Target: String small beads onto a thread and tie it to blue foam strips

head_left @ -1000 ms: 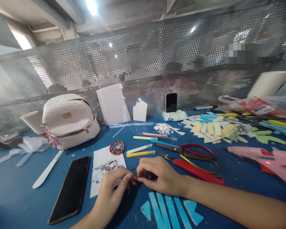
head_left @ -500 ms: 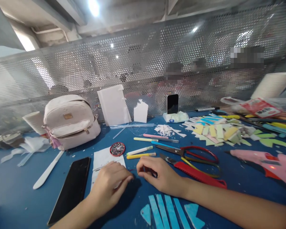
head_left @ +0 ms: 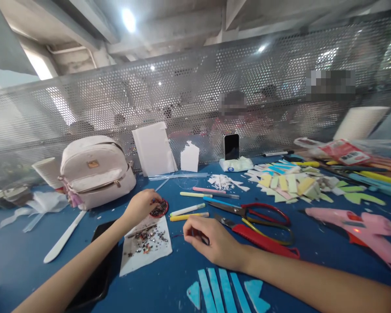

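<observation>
My left hand (head_left: 144, 204) reaches into a small round red-rimmed dish (head_left: 163, 210) of dark glittery bits, its fingers pinched together; what is between them is hidden. Below the dish lies a white paper sheet (head_left: 130, 261) with loose glittery bits (head_left: 146, 239) scattered over it. My right hand (head_left: 211, 239) rests on the table with fingers curled, and a thin dark strand (head_left: 177, 236) shows by its fingertips. Whatever sits inside those fingers cannot be made out. In front of the right forearm are blue strips (head_left: 226, 287) between a blue triangular piece (head_left: 194, 294) and a blue tail-shaped piece (head_left: 256, 295).
Scissors (head_left: 263, 213), a red utility knife (head_left: 263, 239) and markers (head_left: 189, 216) lie beyond my right hand. A pink glue gun (head_left: 348, 221) is at right. Coloured scraps (head_left: 289, 182) are heaped behind. My left forearm crosses a black phone (head_left: 94, 282); a pale backpack (head_left: 96, 174) stands behind.
My left hand has moved away from the paper, forward to the red dish, uncovering the glittery bits on the sheet. My right hand has stayed nearly still.
</observation>
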The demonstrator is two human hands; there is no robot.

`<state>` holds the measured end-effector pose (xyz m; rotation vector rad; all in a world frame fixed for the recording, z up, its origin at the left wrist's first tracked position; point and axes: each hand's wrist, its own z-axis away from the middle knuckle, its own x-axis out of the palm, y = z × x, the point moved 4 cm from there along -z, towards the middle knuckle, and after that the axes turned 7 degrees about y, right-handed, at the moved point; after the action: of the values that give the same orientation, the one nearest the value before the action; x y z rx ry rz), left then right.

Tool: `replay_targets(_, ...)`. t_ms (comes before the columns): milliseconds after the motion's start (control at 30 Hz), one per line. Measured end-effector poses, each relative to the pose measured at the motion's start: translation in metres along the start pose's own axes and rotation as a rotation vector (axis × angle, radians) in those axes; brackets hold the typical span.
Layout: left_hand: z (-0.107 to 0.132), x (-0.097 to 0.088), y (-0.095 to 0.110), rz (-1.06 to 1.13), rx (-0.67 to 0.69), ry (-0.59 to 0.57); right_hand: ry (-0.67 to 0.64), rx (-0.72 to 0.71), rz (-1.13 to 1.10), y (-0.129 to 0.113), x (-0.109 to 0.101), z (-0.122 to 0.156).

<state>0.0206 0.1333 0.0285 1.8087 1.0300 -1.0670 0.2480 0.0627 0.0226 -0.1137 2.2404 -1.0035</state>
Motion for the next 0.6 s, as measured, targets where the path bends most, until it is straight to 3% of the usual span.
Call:
replay_targets(300, -0.003, 0.003, 0.000, -0.022, -0.008, -0.066, -0.009, -0.013, -0.009, 0.001, 0.001, 0.000)
replay_targets(433, 0.000, -0.005, -0.011, 0.044, -0.001, -0.108, -0.011, -0.015, -0.005, 0.002, 0.001, 0.000)
replay_targets(600, 0.000, -0.021, -0.024, 0.056, -0.041, -0.052, -0.018, -0.021, 0.010, 0.003, 0.002, 0.002)
